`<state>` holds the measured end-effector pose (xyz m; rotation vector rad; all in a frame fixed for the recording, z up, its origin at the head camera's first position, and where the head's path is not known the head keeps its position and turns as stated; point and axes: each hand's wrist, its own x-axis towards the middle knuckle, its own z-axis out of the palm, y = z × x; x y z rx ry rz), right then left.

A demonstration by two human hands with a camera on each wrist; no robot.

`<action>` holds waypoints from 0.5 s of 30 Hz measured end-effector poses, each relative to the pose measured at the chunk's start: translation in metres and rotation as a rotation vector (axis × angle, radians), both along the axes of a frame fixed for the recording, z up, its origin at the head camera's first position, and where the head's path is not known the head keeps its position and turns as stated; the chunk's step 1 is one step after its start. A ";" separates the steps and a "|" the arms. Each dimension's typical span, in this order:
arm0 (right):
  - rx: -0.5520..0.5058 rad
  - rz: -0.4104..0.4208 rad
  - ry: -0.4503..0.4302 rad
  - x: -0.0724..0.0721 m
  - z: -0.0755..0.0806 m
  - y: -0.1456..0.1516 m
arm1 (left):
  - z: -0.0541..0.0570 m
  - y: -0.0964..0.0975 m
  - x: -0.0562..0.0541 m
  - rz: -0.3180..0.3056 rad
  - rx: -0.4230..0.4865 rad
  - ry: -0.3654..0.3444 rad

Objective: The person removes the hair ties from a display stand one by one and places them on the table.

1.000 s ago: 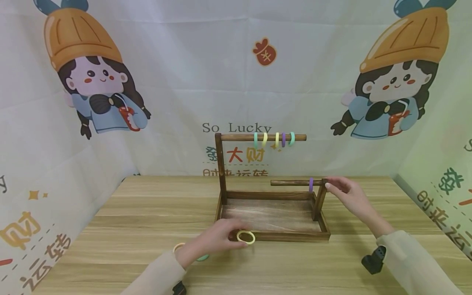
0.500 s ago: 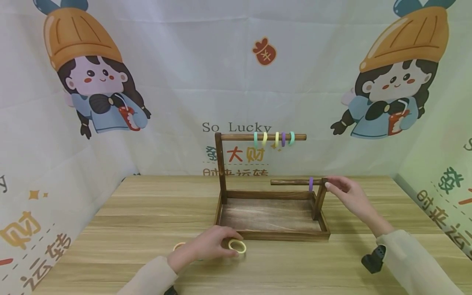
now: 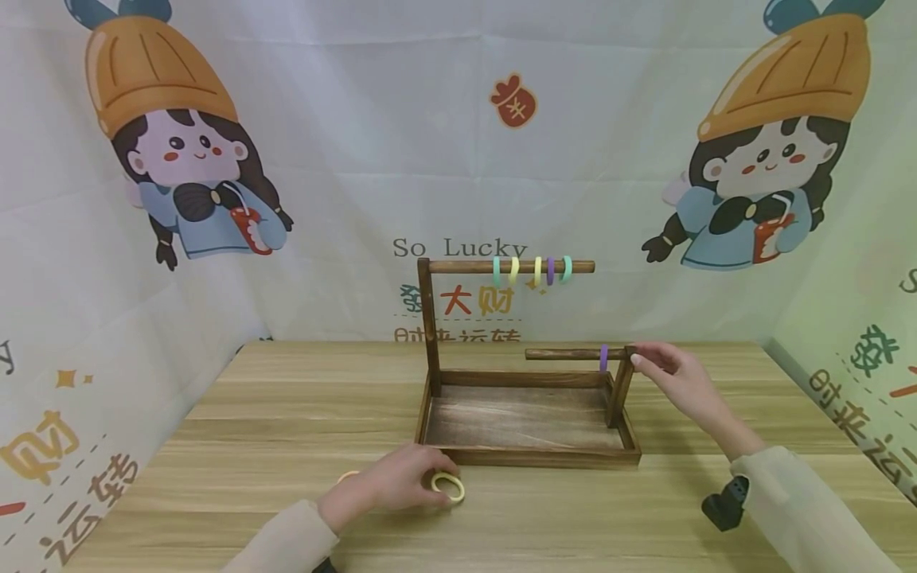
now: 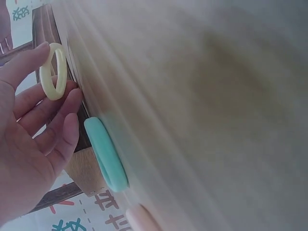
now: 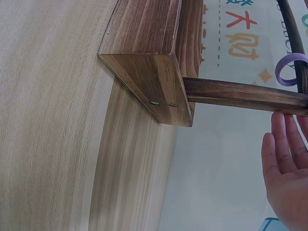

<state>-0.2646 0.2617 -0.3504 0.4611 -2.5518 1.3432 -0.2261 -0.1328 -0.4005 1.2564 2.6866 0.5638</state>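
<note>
Between thumb and fingertips my left hand point(image 3: 401, 477) pinches a pale yellow ring point(image 4: 46, 82), low over the table before the dark wooden rack point(image 3: 537, 458). A mint ring point(image 4: 106, 154) and a peach ring point(image 4: 142, 219) lie on the table by that hand; in the head view the hand and wrist mostly hide them. My right hand point(image 3: 677, 382) holds the top of the rack's short post point(image 5: 240, 94), its thumb on the near side and fingers at the post's outer side. One purple ring point(image 3: 604, 357) hangs on the lower bar near that post.
The rack's upper bar point(image 3: 462, 267) carries several mint, yellow and purple rings. Its tall post point(image 3: 430, 334) rises from the left end of the shallow tray base. A printed cloth point(image 3: 344, 199) stands behind and beside the wooden table point(image 3: 308, 398).
My left hand has moved left and toward me with the yellow ring, away from the tray's front wall. The right hand stays at the short post.
</note>
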 end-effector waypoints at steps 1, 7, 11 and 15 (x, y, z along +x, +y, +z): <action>0.000 -0.001 0.001 0.000 0.000 0.000 | 0.000 -0.001 0.000 0.000 -0.003 0.003; 0.000 0.000 0.007 -0.001 -0.001 0.001 | -0.001 -0.003 0.000 -0.001 -0.011 0.030; -0.002 0.003 0.002 0.000 -0.001 0.001 | -0.001 -0.004 0.001 -0.006 -0.023 0.058; -0.003 0.004 -0.002 0.000 0.000 0.001 | 0.000 -0.005 0.003 0.000 -0.062 0.098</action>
